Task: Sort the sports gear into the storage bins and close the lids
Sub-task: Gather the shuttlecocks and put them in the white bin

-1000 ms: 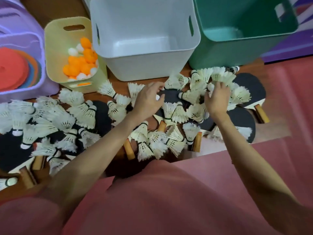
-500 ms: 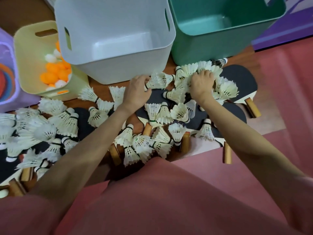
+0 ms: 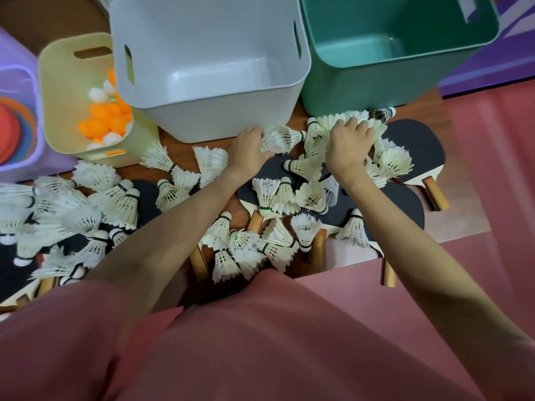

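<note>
**Both hands deep in the shuttlecocks, bins waiting**

And it's shuttlecocks [image 3: 272, 195] everywhere, scattered across the floor from far left to right, many lying on top of the black paddles [image 3: 411, 146]. Featherweight things, these, by the look of them: stiff little cork noses, brittle feather skirts that would crush or fray under a hard squeeze. The safe hold is at the cork end, or a loose cradle round a bunch.

The left hand [image 3: 249, 149] curls its fingers onto one shuttlecock [image 3: 282, 138] just in front of the white bin [image 3: 208, 82], touching its skirt. The right hand [image 3: 348, 149] is bunched over a cluster [image 3: 321, 134] near the green bin [image 3: 341, 82], fingers curled into the feathers; how many it has, I can't tell.

Both big bins look empty. Farther left, the small yellow bin [image 3: 58, 91] holds orange and white balls [image 3: 101, 123]; at the left edge a purple bin [image 3: 17, 82] shows coloured discs. No lids visible. Early going, I'd say: scooping gently beats grabbing.
</note>
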A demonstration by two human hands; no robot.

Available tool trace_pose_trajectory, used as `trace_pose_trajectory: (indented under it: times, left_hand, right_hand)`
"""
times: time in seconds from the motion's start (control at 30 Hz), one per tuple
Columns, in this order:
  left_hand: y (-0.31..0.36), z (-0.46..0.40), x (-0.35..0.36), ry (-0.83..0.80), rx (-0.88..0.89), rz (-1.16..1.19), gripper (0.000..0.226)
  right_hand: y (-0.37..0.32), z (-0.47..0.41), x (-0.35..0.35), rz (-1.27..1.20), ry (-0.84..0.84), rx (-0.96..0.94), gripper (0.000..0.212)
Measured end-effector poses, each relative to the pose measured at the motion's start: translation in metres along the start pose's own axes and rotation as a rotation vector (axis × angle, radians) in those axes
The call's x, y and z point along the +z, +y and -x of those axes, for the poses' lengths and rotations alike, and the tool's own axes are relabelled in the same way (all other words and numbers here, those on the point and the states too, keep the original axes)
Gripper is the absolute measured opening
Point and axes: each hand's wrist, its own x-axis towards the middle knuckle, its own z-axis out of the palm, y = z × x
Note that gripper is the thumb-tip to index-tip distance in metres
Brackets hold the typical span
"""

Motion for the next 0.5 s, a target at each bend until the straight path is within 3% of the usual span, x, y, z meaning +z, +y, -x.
trace_pose_trajectory:
  times: [0.1,0.3,0.5]
  left_hand:
    - [-0.010,0.021,-0.008,0.100,0.005,0.131,0.042]
    - [-0.036,0.099,-0.057,0.434,-0.064,0.425,0.040]
    - [-0.103,0.162,-0.082,0.449,-0.341,0.572,0.047]
  right_hand:
    - [-0.017,0.022,-0.005,-0.180,0.187,-0.076,0.022]
    - [-0.075,0.065,-0.021,-0.843,0.203,-0.277,0.033]
    - [-0.174,0.082,-0.041,-0.892,0.174,-0.669,0.033]
